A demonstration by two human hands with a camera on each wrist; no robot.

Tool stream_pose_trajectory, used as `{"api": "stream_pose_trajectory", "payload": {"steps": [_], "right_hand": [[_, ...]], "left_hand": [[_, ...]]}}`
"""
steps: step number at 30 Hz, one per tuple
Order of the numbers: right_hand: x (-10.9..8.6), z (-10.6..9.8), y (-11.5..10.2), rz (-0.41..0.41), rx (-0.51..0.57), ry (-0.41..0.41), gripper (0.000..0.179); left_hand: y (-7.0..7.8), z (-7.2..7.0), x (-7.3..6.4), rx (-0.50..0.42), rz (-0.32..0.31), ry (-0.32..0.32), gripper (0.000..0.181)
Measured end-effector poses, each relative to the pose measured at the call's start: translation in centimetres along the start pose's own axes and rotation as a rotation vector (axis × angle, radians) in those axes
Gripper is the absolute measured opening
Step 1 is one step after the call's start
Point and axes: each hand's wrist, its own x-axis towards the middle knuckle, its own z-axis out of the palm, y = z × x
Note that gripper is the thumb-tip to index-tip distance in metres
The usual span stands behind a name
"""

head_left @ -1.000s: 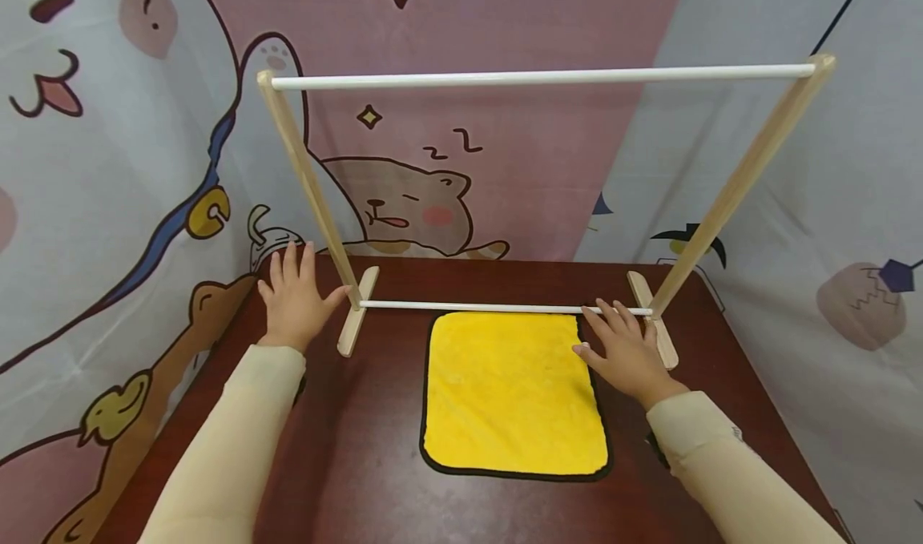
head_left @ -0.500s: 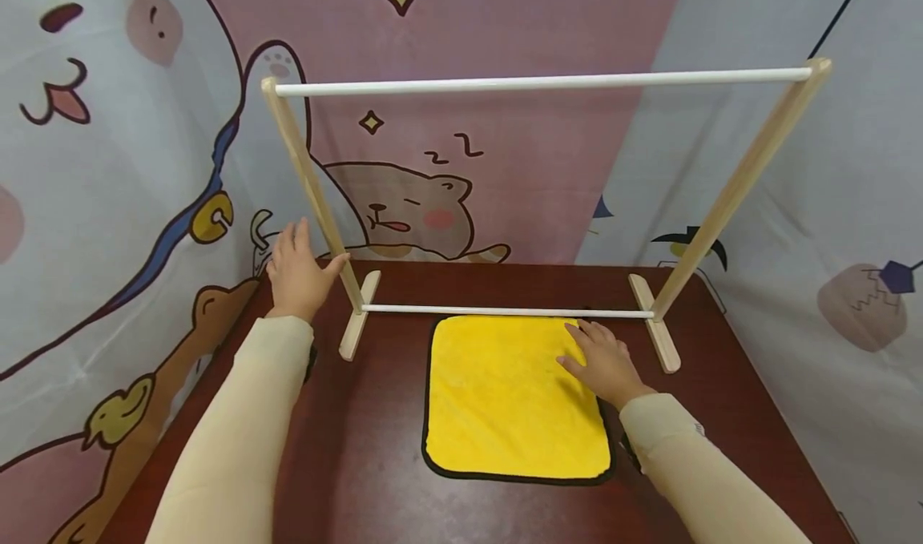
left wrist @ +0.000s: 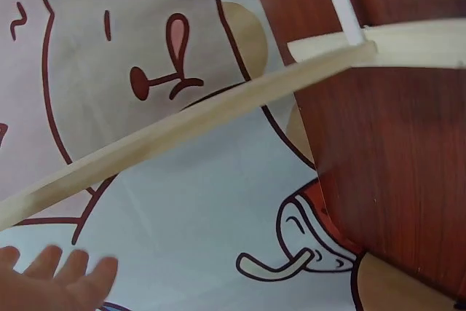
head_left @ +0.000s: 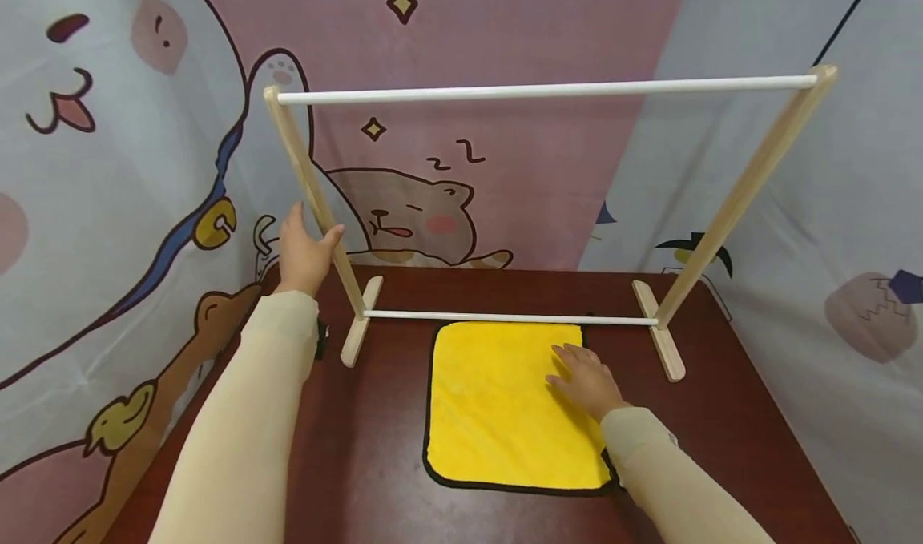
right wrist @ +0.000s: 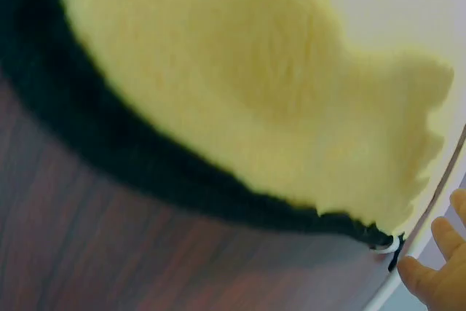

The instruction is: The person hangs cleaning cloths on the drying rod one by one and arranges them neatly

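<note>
My left hand (head_left: 304, 255) is beside the left wooden post (head_left: 306, 179) of a drying rack, its thumb overlapping the post in the head view. In the left wrist view that post (left wrist: 182, 125) runs diagonally above the spread fingertips (left wrist: 70, 266). A yellow towel (head_left: 490, 424) with a black border lies flat on the table under the rack's front. Over its right part my right hand (head_left: 586, 384) extends with fingers loosely straight. The right wrist view shows the towel's plush face (right wrist: 255, 71) close up, and a small white ring (right wrist: 389, 246) at its edge.
A white top bar (head_left: 505, 92) and a thin lower bar (head_left: 476, 316) join the two posts. The flat wooden feet (head_left: 663, 340) stand on the dark red-brown table (head_left: 360, 464). A cartoon-printed curtain (head_left: 461, 31) encloses the back and sides.
My left hand has moved up along the left post. The right hand has shifted left and nearer, from the lower bar's right end to over the towel.
</note>
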Motion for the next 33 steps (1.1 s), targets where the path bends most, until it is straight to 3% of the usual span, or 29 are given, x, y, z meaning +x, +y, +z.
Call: {"api": "stream_pose_trajectory", "payload": {"steps": [5, 9, 16, 24, 33], "right_hand": [[-0.1, 1.2, -0.5, -0.006, -0.005, 0.017, 0.057], [-0.2, 2.2, -0.8, -0.002, -0.019, 0.02, 0.055], [-0.1, 3.1, -0.8, 0.011, -0.059, 0.048, 0.051], [0.6, 2.5, -1.4, -0.006, -0.13, 0.039, 0.05], [1.4, 2.2, -2.7, 0.046, -0.154, -0.002, 0.033]], "left_hand": [[0.3, 0.3, 0.3, -0.179, -0.072, 0.032, 0.071], [0.5, 0.6, 0.6, -0.222, -0.07, 0.081, 0.063], [0.7, 1.2, 1.4, -0.241, -0.072, 0.104, 0.051], [1.2, 1.1, 1.5, -0.272, -0.114, 0.14, 0.045], [1.4, 1.1, 1.8, -0.255, -0.12, 0.164, 0.042]]}}
